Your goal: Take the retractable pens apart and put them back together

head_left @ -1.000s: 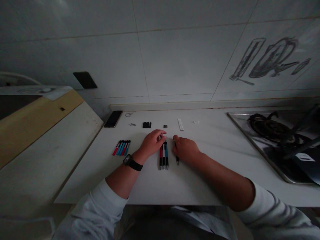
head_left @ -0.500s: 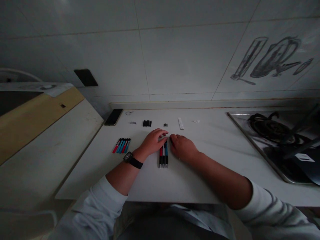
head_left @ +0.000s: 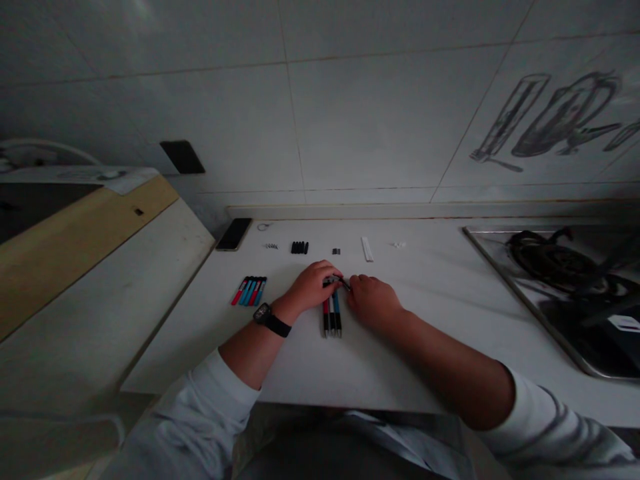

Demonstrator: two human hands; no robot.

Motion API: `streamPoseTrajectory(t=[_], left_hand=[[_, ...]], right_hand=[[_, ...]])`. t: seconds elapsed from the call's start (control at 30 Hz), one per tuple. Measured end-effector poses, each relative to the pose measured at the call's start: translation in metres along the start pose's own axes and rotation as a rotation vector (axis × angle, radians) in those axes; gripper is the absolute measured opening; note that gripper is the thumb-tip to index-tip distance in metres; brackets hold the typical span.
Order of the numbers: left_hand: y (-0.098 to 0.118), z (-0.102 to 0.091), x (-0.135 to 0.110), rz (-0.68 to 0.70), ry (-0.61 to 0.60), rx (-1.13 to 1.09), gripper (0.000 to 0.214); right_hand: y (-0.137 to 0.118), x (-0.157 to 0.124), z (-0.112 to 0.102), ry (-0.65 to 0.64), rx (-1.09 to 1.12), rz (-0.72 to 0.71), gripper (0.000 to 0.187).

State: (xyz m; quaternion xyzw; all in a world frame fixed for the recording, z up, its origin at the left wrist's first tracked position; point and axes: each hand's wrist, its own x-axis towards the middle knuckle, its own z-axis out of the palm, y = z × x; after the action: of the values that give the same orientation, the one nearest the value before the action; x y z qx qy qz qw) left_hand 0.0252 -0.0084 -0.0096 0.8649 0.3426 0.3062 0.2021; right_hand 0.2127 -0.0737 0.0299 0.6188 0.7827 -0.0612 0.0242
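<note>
Three assembled pens [head_left: 331,317], red, white and blue, lie side by side on the white counter [head_left: 400,347], tips toward me. Above their far ends my left hand [head_left: 313,287] and my right hand [head_left: 374,301] meet, fingers pinched together on a small dark pen part [head_left: 339,281] between them. A black watch is on my left wrist. A row of red and blue pen barrels [head_left: 249,291] lies to the left of my left hand.
Along the back of the counter lie a phone [head_left: 233,234], small springs [head_left: 271,246], black caps [head_left: 299,247], a small dark piece [head_left: 336,251], white refills [head_left: 367,249] and tiny white bits [head_left: 399,245]. A gas stove [head_left: 565,280] is at the right, a wooden board [head_left: 75,240] at the left.
My right hand moved left from the loose black pen toward my left hand. Both hands now pinch a small dark part above the three pens. The loose pen is no longer visible.
</note>
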Motion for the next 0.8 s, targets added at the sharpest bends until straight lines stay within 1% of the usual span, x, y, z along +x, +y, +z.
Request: streamPoseTrajectory(t=[0.13,0.23,0.33,0.43,0.6,0.8], left_hand=[[-0.0024,0.0013,-0.0008,0.007,-0.006,0.005,0.018],[-0.0045,0.0022,-0.0012,0.006,-0.018,0.013,0.017],[-0.0063,0.0033,-0.0013,-0.001,-0.04,0.028,0.013],[-0.007,0.0039,-0.0014,-0.007,-0.048,0.029,0.013],[-0.0051,0.0028,-0.0009,-0.004,-0.038,0.008,0.021],[-0.0038,0.0032,0.0004,0.006,-0.075,0.048,0.012]], right_hand=[[0.0061,0.0055,0.0023,0.033,-0.015,-0.002,0.031],[0.0057,0.0044,0.0036,0.06,-0.01,-0.044,0.037],[0.0015,0.0011,0.0037,0.065,0.0,-0.088,0.035],[-0.0007,0.001,0.0029,0.036,-0.004,-0.068,0.031],[0.0041,0.0056,-0.001,0.01,0.018,-0.017,0.03],[0.0001,0.0027,-0.0013,0.021,0.016,-0.046,0.035]])
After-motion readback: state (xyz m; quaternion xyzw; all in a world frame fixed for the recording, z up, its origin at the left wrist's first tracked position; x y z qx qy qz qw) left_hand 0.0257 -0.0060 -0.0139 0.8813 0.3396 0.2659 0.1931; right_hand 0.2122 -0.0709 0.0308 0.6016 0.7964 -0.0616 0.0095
